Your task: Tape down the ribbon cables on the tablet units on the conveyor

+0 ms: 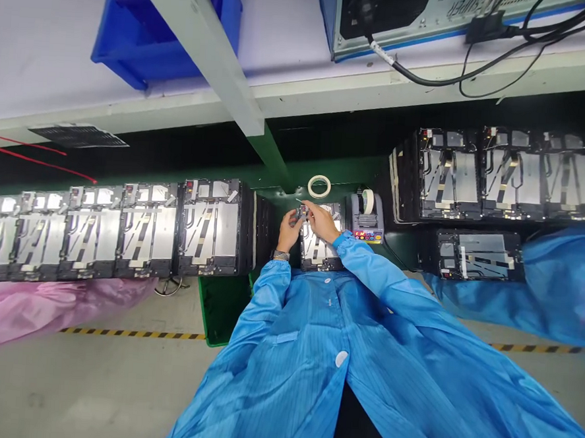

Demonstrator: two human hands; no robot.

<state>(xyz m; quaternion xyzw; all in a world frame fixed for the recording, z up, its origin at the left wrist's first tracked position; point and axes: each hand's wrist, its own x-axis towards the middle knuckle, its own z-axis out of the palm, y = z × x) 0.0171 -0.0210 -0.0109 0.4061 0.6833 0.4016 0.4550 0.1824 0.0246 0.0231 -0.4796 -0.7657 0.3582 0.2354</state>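
A small component [303,212] sits pinched above a silver electronics module [317,243].

Left hand [290,231] and right hand [321,221] pinching a small dark component [303,212] above an open electronic unit [321,244]; tape dispenser [366,217] just beside it; roll of masking tape [319,186] nearby; rows of similar units [207,227] along the green tabletop [335,172].

At about one o'clock, the pale metal panel of the machine [448,10] shows upside-down lettering that looks like "SUPER", while at three o'clock, just beside my right hand [322,222], the tape dispenser's [366,217] coloured label [367,235] is too small to read.
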